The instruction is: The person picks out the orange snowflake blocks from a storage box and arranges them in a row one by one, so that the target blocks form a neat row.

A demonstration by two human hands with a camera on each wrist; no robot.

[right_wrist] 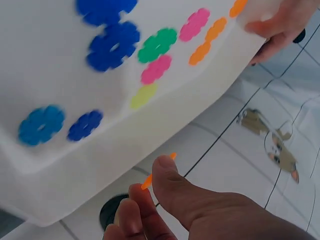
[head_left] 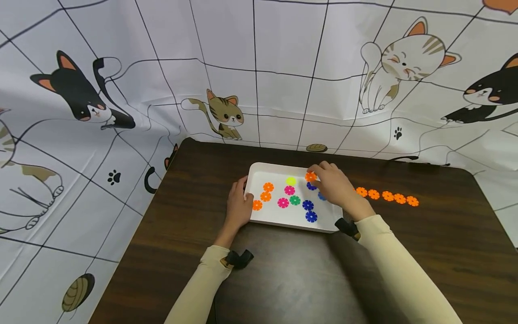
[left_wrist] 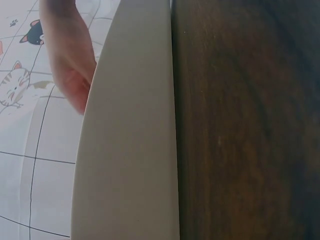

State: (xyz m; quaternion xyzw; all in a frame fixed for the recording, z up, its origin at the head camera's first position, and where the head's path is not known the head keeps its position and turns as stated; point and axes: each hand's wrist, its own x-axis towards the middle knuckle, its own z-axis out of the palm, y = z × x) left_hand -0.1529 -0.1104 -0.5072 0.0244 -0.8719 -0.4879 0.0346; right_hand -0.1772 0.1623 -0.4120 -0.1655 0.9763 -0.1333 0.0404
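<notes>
A white tray (head_left: 267,215) lies on the dark table, with several flower-shaped plastic discs spread over its floor. My left hand (head_left: 238,204) grips its left side, thumb over the rim. Above the tray's far right edge, my right hand (head_left: 333,183) pinches an orange disc (right_wrist: 147,181) between thumb and fingertips. Near that hand are a dark blue disc (right_wrist: 85,125) and a lighter blue disc (right_wrist: 42,125). Pink, green, yellow and orange discs lie farther left in the tray. The tray's outer wall (left_wrist: 130,130) takes up the middle of the left wrist view.
To the right of the tray, a row of several orange discs (head_left: 387,196) lies on the wooden table (head_left: 437,252). A white cloth with cat drawings (head_left: 283,90) hangs behind the table and along its left side.
</notes>
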